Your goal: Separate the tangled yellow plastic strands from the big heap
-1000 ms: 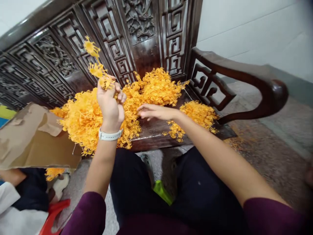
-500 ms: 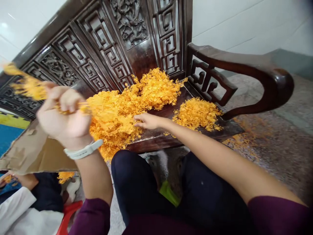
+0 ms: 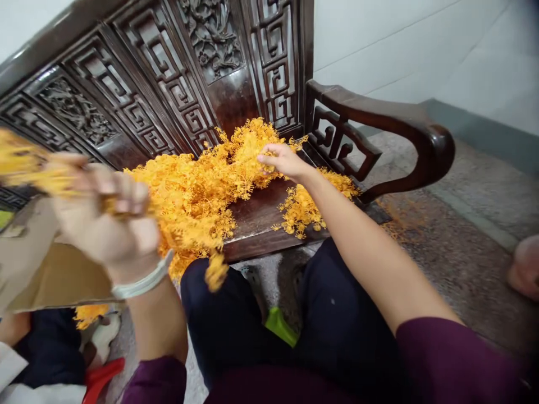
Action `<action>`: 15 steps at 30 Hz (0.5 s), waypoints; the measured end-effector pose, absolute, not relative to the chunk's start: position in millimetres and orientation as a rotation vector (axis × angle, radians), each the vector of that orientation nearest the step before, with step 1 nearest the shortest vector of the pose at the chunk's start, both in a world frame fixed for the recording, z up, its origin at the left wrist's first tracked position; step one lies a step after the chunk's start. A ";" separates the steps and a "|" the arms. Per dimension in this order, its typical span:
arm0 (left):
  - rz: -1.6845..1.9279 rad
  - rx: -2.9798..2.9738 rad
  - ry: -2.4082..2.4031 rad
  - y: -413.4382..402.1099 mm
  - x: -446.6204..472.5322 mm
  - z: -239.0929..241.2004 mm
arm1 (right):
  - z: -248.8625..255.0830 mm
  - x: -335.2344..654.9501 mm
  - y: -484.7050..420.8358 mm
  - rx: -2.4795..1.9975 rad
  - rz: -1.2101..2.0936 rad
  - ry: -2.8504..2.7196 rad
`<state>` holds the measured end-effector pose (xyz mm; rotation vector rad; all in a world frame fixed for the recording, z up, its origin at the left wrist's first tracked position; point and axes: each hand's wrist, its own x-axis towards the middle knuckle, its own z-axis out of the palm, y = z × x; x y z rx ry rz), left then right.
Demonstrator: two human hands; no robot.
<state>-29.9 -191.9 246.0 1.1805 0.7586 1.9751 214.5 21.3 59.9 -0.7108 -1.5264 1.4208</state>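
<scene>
Indeed, left grip (image 3: 105,224) clasps orange strand (image 3: 21,160).
It juts out leftward; right grip (image 3: 286,161), closure unclear, is at orange heap (image 3: 185,191).

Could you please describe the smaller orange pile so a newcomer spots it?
Find the dark carved bench and its curved armrest. The smaller orange pile sits beside it, partly behind the right forearm; dark seat shows between it and the larger heap.

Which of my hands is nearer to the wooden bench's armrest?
Right. Your right hand is at the orange pile, short of the armrest; your left hand, gripping an orange strand, is raised much farther off to the left.
</scene>
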 end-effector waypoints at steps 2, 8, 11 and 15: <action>1.990 1.357 0.804 -173.0 -8.5 211.2 | 74.3 219.5 15.0 -0.648 1.449 -1.372; 1.476 1.365 1.468 -106.9 12.8 100.9 | 99.7 244.3 4.0 -0.639 1.199 -1.290; 1.227 1.424 1.548 -86.3 5.5 63.7 | 107.2 259.9 -1.1 -0.687 1.014 -1.376; 0.994 1.669 1.581 -59.3 -2.2 44.4 | 114.7 272.5 -13.4 -0.681 0.968 -1.413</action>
